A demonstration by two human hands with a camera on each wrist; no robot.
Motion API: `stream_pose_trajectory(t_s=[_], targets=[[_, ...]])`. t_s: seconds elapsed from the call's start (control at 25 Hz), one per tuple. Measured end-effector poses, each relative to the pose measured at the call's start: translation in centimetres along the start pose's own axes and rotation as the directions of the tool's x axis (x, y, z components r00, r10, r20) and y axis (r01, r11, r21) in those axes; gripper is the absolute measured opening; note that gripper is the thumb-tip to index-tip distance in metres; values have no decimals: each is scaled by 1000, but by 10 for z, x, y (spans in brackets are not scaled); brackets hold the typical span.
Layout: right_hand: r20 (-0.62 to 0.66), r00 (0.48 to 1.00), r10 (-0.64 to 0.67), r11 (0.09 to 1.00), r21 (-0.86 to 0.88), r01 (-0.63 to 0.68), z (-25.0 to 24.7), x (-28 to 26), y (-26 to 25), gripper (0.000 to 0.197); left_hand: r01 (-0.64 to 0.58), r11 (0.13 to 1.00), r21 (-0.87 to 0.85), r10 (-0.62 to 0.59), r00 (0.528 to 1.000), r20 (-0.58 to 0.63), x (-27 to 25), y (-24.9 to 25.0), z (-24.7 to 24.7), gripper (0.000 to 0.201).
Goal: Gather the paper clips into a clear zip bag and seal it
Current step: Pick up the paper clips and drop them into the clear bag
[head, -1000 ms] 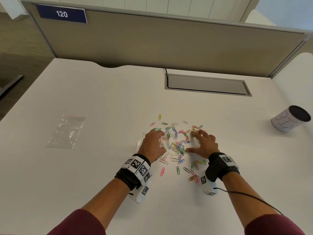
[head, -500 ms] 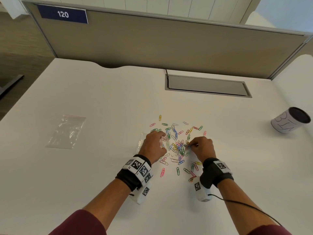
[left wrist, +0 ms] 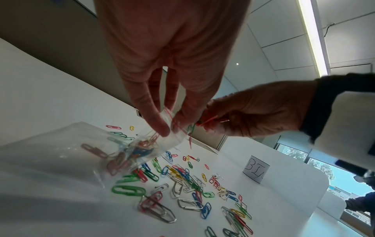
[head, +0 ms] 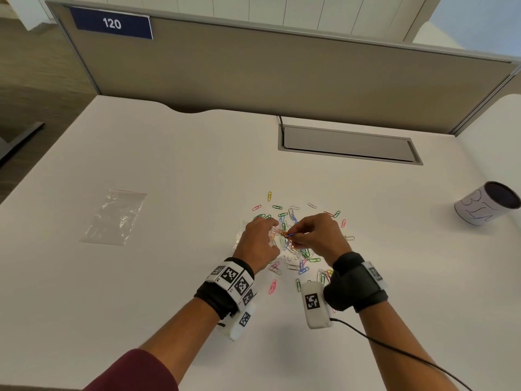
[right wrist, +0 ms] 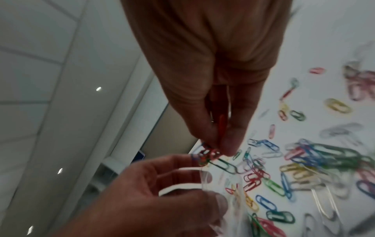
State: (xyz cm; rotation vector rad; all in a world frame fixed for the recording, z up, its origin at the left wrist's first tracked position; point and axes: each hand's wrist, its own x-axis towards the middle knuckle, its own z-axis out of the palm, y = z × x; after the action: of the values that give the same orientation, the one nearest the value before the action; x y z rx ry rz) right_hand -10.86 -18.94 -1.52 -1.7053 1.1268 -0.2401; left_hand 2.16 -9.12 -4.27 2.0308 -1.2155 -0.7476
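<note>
Several coloured paper clips (head: 303, 256) lie scattered on the white desk (head: 169, 277). My left hand (head: 275, 231) pinches the mouth of a clear zip bag (left wrist: 61, 154) between thumb and fingers (left wrist: 160, 126); the bag slopes down to the desk with several clips inside. My right hand (head: 293, 235) pinches a small bunch of clips (right wrist: 209, 154) just above the pile. That bunch is right at the bag's open mouth (right wrist: 221, 181), touching distance from my left hand (right wrist: 162, 192). In the left wrist view my right hand (left wrist: 253, 115) comes in from the right.
A second clear zip bag (head: 114, 218) lies flat at the left of the desk. A white cup marked BIN (head: 486, 203) stands at the far right. A grey cable hatch (head: 348, 143) and a partition wall (head: 282, 69) are behind the clips.
My right hand went from lying spread on the clips to closing on a bunch, then rose and moved left to the bag's mouth. The left hand stayed on the bag.
</note>
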Motion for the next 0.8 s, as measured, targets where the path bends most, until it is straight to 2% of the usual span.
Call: stream_pose_trajectory(t_s=[0.08,0.12,0.28,0.52,0.6,0.68,0.72,0.8], targets=[[-9,1000,-14,980,-200,12,10,2,-10,7,0,1000,-10,0,1000,11,-2,1,0,57],[-18,1000,-21,970,-243,16,15,3,-13,7,-3,1000,-14,3,1000,18,-2,3,-1,58],[-50,998,-34,972,-235,21,29,5,-14,12,-18,1000,-23,19,999,42,-6,6,-3,59],[13,1000,-17,998,-68,18,29,5,-8,18,-5,1000,-29,5,1000,7,-5,3,-6,59],[35,999,-23,998,62,21,27,3,-10,14,7,1000,-29,-7,1000,0,-5,1,-8,60],[-30,998,-57,985,163,61,23,1,-9,15,14,1000,-24,-14,1000,-7,-5,-2,-10,60],[-82,993,-80,991,104,89,18,0,-7,18,18,1000,-19,-18,1000,-11,-5,-4,-11,60],[-76,994,-79,963,-265,56,9,0,4,44,29,999,-13,-29,999,-16,-4,-8,-14,59]])
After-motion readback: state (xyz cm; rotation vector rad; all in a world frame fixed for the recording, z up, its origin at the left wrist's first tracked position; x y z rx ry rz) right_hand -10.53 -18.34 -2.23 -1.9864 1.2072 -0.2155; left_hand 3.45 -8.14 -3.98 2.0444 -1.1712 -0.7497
